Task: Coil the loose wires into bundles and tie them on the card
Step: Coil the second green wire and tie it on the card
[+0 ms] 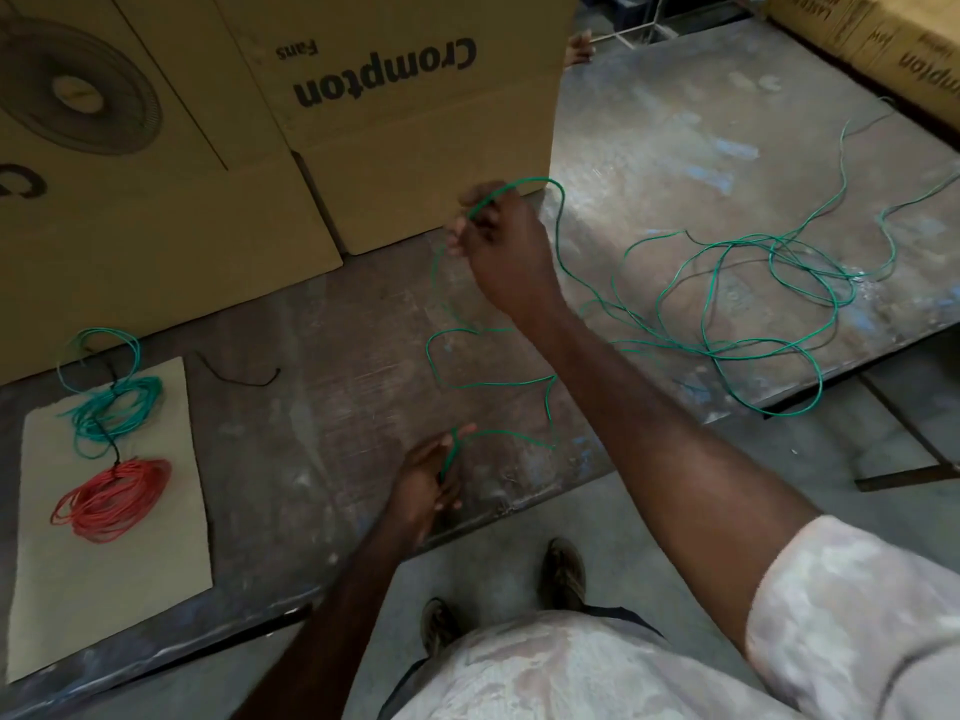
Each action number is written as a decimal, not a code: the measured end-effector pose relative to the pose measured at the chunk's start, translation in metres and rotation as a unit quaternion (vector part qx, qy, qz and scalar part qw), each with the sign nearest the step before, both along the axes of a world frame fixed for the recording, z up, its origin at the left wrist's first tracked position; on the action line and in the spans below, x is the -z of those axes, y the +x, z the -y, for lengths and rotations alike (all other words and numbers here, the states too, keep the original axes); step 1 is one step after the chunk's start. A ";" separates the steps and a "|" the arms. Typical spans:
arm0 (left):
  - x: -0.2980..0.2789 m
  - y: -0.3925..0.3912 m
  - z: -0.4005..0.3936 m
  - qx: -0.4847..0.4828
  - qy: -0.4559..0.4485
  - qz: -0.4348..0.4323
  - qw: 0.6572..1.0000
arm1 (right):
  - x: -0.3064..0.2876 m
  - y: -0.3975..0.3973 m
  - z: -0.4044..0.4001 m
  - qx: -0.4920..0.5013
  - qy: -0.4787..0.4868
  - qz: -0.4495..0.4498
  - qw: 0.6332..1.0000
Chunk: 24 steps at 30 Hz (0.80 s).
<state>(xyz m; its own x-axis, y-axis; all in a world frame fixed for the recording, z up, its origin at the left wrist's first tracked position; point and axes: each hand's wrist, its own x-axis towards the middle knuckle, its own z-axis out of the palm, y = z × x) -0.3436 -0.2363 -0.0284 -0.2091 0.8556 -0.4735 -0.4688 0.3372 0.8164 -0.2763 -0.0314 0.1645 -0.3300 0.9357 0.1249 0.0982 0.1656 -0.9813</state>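
A long loose green wire point(727, 283) sprawls in tangled loops over the right half of the worn table. My right hand point(498, 241) is raised near the big box's corner and grips a stretch of this wire. My left hand point(431, 475), near the table's front edge, pinches the wire's other stretch; a slack loop hangs between the two hands. At the left lies a cardboard card point(62, 589). On it sit a red wire coil point(111, 498) and a teal-green wire coil point(117, 407), joined by a black tie string.
Large Crompton fan boxes point(395, 96) stand at the back left, close to my right hand. A short black string point(239, 374) lies on the table point(322, 324) between card and hands. More boxes point(883, 39) sit at the far right. My shoes point(563, 569) show below.
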 end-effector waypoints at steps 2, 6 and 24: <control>0.000 0.012 0.005 0.039 -0.018 -0.024 0.999 | -0.006 -0.012 -0.010 -0.059 -0.015 0.153 0.986; -0.009 0.025 0.006 0.057 -0.033 -0.031 0.997 | 0.027 -0.010 0.012 -0.221 0.010 0.513 0.830; -0.058 -0.002 0.009 0.045 0.009 0.193 0.980 | 0.107 0.110 0.073 -0.197 0.131 0.236 0.943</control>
<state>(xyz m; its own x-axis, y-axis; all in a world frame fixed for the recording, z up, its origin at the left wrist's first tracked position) -0.3459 -0.2450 0.0297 0.0585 0.8713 -0.4872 -0.7129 0.3781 0.5906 -0.1663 -0.1045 0.0579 -0.7215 0.6868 0.0875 0.3943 0.5114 -0.7635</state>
